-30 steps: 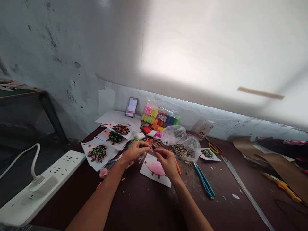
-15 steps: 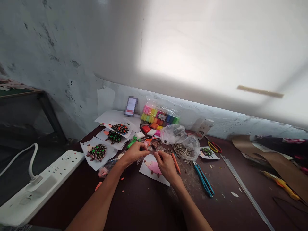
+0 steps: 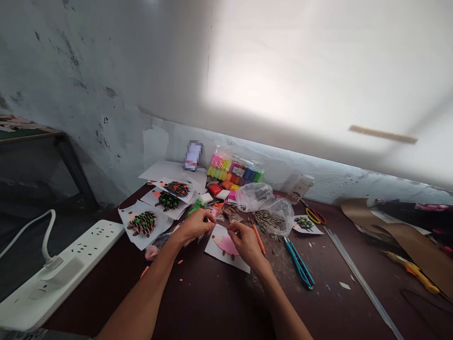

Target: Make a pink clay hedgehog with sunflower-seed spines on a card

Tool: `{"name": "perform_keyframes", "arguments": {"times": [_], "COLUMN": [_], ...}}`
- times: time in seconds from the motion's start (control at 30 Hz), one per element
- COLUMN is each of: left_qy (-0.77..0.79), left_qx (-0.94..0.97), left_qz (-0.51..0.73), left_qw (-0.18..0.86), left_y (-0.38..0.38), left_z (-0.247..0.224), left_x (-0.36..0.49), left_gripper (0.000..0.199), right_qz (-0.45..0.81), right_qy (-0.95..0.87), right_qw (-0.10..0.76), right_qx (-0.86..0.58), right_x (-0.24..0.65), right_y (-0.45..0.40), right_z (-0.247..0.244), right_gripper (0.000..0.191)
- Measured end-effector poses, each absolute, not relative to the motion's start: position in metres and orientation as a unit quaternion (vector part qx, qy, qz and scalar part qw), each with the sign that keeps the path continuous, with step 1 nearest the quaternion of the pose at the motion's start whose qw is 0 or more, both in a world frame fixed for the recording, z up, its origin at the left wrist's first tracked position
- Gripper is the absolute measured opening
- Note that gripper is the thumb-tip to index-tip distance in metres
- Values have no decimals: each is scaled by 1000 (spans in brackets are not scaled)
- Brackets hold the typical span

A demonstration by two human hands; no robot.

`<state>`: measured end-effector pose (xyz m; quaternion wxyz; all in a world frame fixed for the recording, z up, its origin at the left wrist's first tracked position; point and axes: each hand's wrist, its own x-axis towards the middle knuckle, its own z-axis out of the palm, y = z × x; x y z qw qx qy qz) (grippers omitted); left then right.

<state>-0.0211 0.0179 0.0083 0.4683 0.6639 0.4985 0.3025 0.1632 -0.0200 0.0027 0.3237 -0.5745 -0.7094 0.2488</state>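
A dark counter (image 3: 212, 302) stood against a pale, stained wall (image 3: 106, 61). Bright light washed the white surface (image 3: 283, 71) above it. A dark-framed table (image 3: 35, 136) stood at left.

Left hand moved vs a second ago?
Yes, slightly: the left hand's fingertips have shifted left relative to the pink hedgehog card, which lies in the same spot on the table.

We see a dark reddish-brown worktop (image 3: 212, 302) strewn with small scraps. On it we find a white card (image 3: 226, 262) bearing a pink hedgehog shape, an orange stick (image 3: 258, 239), a blue-handled tool (image 3: 299, 264), a plastic bag of striped seeds (image 3: 271, 221), yellow-and-red scissors (image 3: 315, 216), clear rods (image 3: 361, 281) and a white power strip (image 3: 67, 274) along our left edge.
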Motion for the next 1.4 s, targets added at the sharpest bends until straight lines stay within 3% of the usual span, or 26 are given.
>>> {"name": "perform_keyframes", "arguments": {"times": [0.43, 0.8, 1.4], "left_qy": [503, 494, 502], "left_qx": [699, 700, 709], "left_qz": [238, 268, 256], "left_qw": [449, 441, 424], "left_y": [25, 26, 25], "left_z": [-4, -6, -2], "left_x": [-25, -25, -25], "left_gripper": [20, 20, 19], "right_qz": [243, 161, 133], "right_qy": [-718, -756, -768], "right_qw": [290, 235, 187], "right_qx": [-584, -589, -599], "right_x": [165, 160, 151], "right_y": [-19, -22, -26], "right_z": [-2, -4, -5], "right_gripper": [20, 13, 16]}}
